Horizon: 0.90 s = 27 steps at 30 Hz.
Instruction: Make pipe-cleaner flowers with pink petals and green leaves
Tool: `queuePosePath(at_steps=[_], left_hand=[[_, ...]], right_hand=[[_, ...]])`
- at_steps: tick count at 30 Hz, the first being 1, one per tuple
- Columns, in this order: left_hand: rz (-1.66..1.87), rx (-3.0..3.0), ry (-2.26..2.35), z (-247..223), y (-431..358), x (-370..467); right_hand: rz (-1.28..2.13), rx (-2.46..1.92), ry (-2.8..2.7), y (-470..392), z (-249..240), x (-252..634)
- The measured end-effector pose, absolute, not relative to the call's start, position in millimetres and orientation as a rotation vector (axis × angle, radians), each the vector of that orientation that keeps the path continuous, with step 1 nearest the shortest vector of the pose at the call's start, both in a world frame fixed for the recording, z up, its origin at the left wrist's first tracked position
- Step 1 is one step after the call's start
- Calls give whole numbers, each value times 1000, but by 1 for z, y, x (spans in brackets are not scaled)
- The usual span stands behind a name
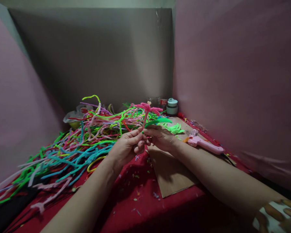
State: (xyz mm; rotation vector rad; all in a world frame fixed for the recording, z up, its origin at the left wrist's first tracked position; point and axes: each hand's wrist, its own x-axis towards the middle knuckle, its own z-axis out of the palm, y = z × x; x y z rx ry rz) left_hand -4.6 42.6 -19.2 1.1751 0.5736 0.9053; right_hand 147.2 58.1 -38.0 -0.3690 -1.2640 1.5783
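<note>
A pink pipe-cleaner flower (pixel 149 108) with a pale centre stands upright between my two hands. My left hand (pixel 131 142) is closed, thumb and fingers pinching the flower's stem from the left. From the right, my right hand (pixel 160 137) pinches near the base of a green pipe-cleaner leaf (pixel 162 120), which curves out to the right beside the stem. The fingertips of both hands almost meet around the lower stem, and they hide most of it. Just beyond my hands lies a tangled heap of coloured pipe cleaners (pixel 87 152).
A pink glue gun (pixel 205 144) lies on the right, on a brown cardboard sheet (pixel 171 176). Behind stand a light-blue lidded container (pixel 172 106) and a clear bottle. Fluff scraps dot the red cloth (pixel 128 191). Panels rise behind and at both sides.
</note>
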Motion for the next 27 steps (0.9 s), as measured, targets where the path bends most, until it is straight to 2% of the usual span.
queuePosePath(at_steps=[4,7,11,13,20,27], left_hand=[[854,1184,531,-19,44,-6],[925,1362,688,-19,44,-5],[1221,2083,1169,-27,43,-1],[1258,2438,1335,-33,43,0],[1231,2833,1552,-40,46,0],[914,3074,1824,-41,46,0]], right_hand=[[1620,-339,-1256,57,-40,147],[1588,-418,-1213,56,-39,144],[1524,-559,-1034,56,-37,139],[1510,-559,-962,56,-38,138],[1631,-578,-781,56,-41,136],[1614,-699,-699,50,-42,127]])
